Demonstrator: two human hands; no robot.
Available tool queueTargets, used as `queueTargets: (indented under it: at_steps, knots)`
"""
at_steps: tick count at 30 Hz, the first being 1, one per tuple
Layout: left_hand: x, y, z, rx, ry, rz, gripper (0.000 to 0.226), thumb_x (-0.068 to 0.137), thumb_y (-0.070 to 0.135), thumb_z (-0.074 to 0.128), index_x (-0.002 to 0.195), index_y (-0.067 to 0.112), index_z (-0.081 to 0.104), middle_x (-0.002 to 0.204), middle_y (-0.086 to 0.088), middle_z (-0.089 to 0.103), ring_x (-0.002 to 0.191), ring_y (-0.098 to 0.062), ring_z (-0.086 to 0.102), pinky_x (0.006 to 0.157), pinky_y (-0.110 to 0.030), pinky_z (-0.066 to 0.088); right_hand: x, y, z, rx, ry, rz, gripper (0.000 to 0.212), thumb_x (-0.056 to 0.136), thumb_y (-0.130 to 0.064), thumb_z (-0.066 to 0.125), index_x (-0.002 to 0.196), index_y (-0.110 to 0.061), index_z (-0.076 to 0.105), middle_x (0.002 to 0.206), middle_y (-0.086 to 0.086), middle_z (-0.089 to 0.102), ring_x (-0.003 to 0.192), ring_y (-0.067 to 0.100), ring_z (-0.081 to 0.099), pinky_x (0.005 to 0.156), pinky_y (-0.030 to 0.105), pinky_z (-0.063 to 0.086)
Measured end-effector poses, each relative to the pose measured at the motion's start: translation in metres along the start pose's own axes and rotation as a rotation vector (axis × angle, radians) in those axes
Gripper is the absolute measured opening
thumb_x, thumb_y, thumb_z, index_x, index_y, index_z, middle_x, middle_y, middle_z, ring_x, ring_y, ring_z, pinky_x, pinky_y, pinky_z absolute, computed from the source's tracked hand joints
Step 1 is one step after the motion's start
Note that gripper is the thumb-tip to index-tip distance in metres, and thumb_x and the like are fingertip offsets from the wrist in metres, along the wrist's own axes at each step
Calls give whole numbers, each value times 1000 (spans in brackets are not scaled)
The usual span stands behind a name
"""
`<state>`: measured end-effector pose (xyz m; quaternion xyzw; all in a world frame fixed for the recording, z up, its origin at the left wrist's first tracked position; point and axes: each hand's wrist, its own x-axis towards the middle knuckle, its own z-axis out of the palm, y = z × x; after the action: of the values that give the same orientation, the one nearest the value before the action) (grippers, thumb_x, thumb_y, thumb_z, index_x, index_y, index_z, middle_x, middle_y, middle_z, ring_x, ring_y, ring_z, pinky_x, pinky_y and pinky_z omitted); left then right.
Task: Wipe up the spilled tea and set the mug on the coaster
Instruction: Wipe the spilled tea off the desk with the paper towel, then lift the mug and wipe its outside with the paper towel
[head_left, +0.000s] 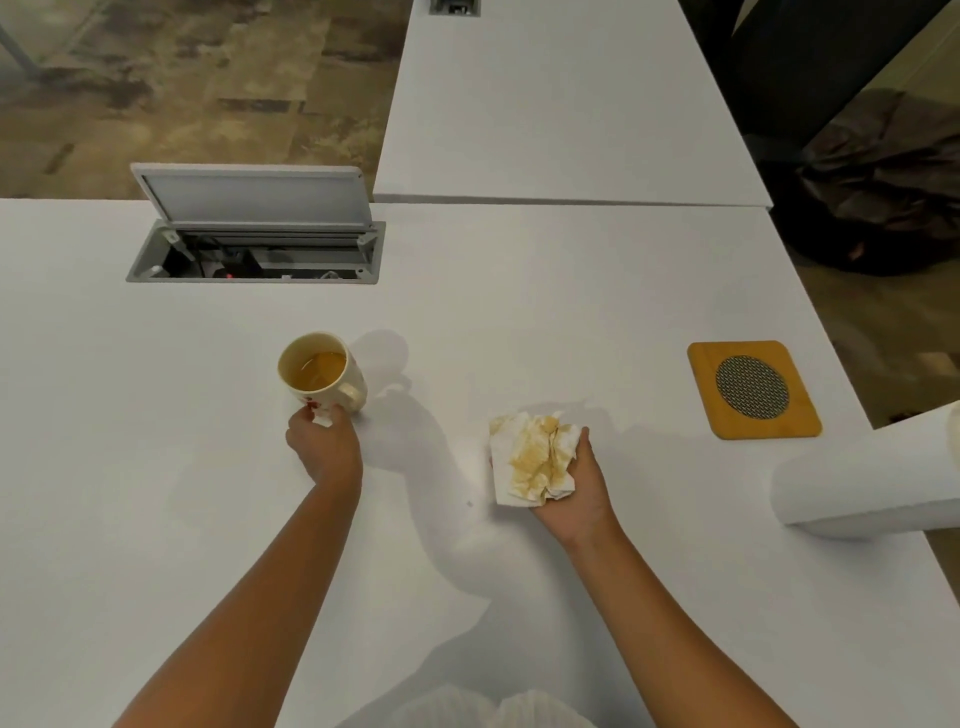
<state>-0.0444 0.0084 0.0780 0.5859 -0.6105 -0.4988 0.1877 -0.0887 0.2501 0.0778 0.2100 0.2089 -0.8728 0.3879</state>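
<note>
Head view: crumpled tea-stained paper towel (535, 457).

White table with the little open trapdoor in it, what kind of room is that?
Probably an office or meeting room. The long white table has a grey flip-up cable hatch with plugs inside, a second white desk butts against it, and a dark office chair stands at the right.

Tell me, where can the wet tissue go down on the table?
Bare table lies between the mug and the coaster, and more at the near left, beside the left hand. It is tighter at the right edge, around the paper roll.
</note>
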Motion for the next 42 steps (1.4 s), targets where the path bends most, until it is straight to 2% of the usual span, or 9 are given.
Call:
queueTargets:
  at_steps: [4,12,18,22,24,27,35,38,42]
  knots:
    - [5,6,1,-37,30,-20,35,86,23,53,112,0,51,121,-16,56,99,-36,60,88,-49,51,-4,-3,-6,23,53,8,48,92,-44,38,118,-11,61,121,19,63,106,37,63,80,60,52]
    - [-5,8,7,-106,-97,-4,12,88,15,43,83,15,53,93,-8,62,80,-24,61,84,-40,51,-6,-17,-16,-140,68,-121,44,85,1,45,127,-8,49,106,6,70,91,13,70,82,23,56]
    - [-12,13,11,-220,-166,-35,12,94,17,36,102,20,44,110,-1,55,85,-20,62,84,-34,51,0,-5,-12,-1476,422,-480,43,88,2,48,123,-22,54,122,1,62,113,19,58,87,16,42]
    - [-16,13,11,-265,-235,-30,11,95,20,35,104,23,40,115,0,51,87,-20,62,85,-34,51,4,26,-15,-1937,278,-894,46,83,6,54,125,-13,58,125,7,62,115,24,58,98,23,43]
    - [-15,12,11,-275,-257,-14,9,96,21,36,104,23,40,115,0,52,89,-20,62,85,-33,51,10,49,-20,-2200,112,-775,47,89,-13,57,134,-8,46,141,17,46,130,33,44,109,38,34]
    - [-14,10,16,-233,-330,40,6,97,30,38,96,27,43,103,6,55,95,-19,57,85,-35,47,14,80,-31,-2314,-72,-354,53,100,-31,30,147,-14,15,158,9,5,146,23,1,116,29,-8]
    - [-10,11,18,-268,-395,9,28,98,35,32,89,20,54,106,-3,58,97,-23,59,90,-37,49,1,38,-59,-2422,-695,-281,49,96,-1,29,141,-19,34,154,2,22,145,18,11,114,27,-9]
    - [-6,10,15,-292,-339,-37,33,98,35,33,76,21,54,89,-2,60,80,-17,60,89,-34,49,4,8,-59,-2411,-619,-340,45,98,-4,28,139,-20,39,153,2,26,143,17,14,114,24,-8]
    - [-5,-1,12,-232,-247,-29,36,97,37,33,69,23,50,77,4,61,82,-18,59,93,-31,43,8,-25,-54,-2283,-150,-380,41,98,-7,34,136,-21,42,150,2,32,141,15,26,111,13,5]
